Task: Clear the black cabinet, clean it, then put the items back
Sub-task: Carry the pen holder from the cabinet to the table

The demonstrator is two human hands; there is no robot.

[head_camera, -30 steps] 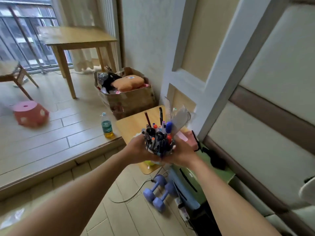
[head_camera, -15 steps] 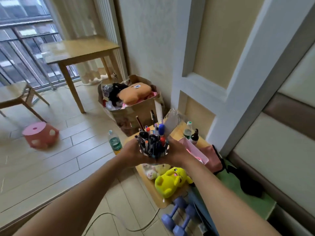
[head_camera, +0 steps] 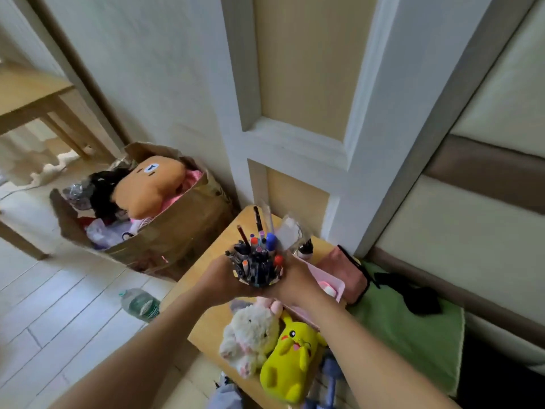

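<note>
Pen holder (head_camera: 258,268), packed with upright pens and markers with red, blue, orange and purple caps, is held in the air between 2 hands above a small wooden table (head_camera: 203,323). Left hand (head_camera: 219,278) grips the holder's left side with fingers curled round it; right hand (head_camera: 298,280) grips the right side the same way, so the holder's body is mostly hidden. On the table, below the hands, a white plush toy (head_camera: 250,332) lies touching a yellow plush toy (head_camera: 290,361). A pink tray (head_camera: 330,283) sits just beyond the right hand, with a small dark-capped bottle (head_camera: 305,249) near the wall and a pink pouch (head_camera: 345,270) beside the tray. A green cloth (head_camera: 407,329) lies to the right of the table. On the floor to the left stands a water bottle (head_camera: 140,304) with a green label, its print too blurred to read. Behind it, an open cardboard box (head_camera: 177,231) holds an orange plush toy (head_camera: 147,187) among other items.
</note>
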